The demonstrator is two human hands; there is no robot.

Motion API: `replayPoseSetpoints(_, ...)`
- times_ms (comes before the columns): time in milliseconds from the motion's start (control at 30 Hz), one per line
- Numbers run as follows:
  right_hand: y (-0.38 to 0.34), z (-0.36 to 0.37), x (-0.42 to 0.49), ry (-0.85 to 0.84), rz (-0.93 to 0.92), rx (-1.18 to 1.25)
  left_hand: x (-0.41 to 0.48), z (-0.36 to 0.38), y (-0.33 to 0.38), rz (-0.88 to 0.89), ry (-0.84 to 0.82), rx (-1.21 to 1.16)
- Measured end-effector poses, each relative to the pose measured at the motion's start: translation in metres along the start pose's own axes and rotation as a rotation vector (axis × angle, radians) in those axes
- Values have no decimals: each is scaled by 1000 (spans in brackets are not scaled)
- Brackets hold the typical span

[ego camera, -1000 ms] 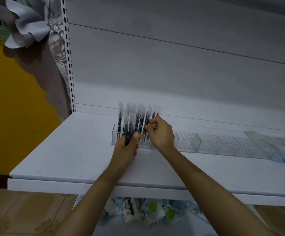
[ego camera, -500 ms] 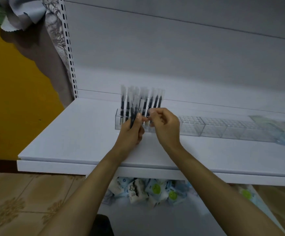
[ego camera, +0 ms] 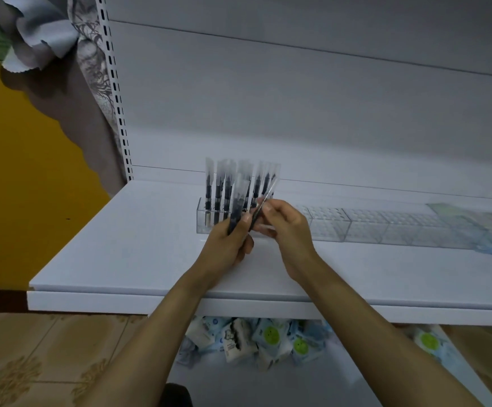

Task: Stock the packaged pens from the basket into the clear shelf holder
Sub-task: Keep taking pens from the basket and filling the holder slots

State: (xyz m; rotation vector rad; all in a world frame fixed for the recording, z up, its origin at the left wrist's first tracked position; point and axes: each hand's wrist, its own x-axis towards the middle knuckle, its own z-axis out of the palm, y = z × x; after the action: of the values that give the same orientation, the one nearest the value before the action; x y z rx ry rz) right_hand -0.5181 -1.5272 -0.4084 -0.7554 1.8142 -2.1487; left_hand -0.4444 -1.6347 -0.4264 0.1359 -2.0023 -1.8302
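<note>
My left hand (ego camera: 229, 243) grips a small bunch of packaged pens (ego camera: 236, 208) upright, just in front of the clear holder (ego camera: 203, 221) on the white shelf (ego camera: 115, 257). My right hand (ego camera: 287, 227) pinches a single pen (ego camera: 265, 198), tilted against the bunch. A row of pens (ego camera: 217, 189) already stands in the holder's left end; I can't see the basket. The wrappers look light, slick and floppy at the top, so I judge the stiff barrel low down is the place to pinch, guiding the tip straight into a free slot.
</note>
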Motion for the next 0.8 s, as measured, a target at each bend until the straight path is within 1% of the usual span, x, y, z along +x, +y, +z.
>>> replayPoseSetpoints(67, 5, 2, -6, -62, 25, -98, 0, 0, 0, 6, -14, -9)
replayPoseSetpoints(133, 8, 2, -6, -66, 35, -167, 0, 0, 1, 7, -22, 9)
replayPoseSetpoints(167, 6, 1, -3, -21, 31, -163, 0, 0, 1, 7, -14, 24)
replayPoseSetpoints(200, 2, -1, 2, 61, 28, -117, -1, 1, 1, 5, 4, 33)
replayPoseSetpoints(267, -11, -9, 15, 257, 17, 50, 0, 1, 1, 1, 52, 14)
replayPoseSetpoints(300, -17, -14, 21, 329, -15, 98, 0, 0, 0, 5, 70, -11)
replayPoseSetpoints(333, -21, -19, 27, 372, -67, 84, 0, 0, 0, 9, 82, -38)
replayPoseSetpoints(400, -25, -24, 34, 389, -175, -38, 1, -1, -1, 16, 91, -67)
replayPoseSetpoints(533, -20, -23, 44, 344, -308, -305, 2, 1, 0, 21, 99, -62)
replayPoseSetpoints(667, -13, -17, 53, 279, -310, -570, 2, 0, -2, 16, 110, -54)
replayPoseSetpoints(800, -20, -14, 59, 245, -296, -799, 3, 0, -3, 13, 117, -49)
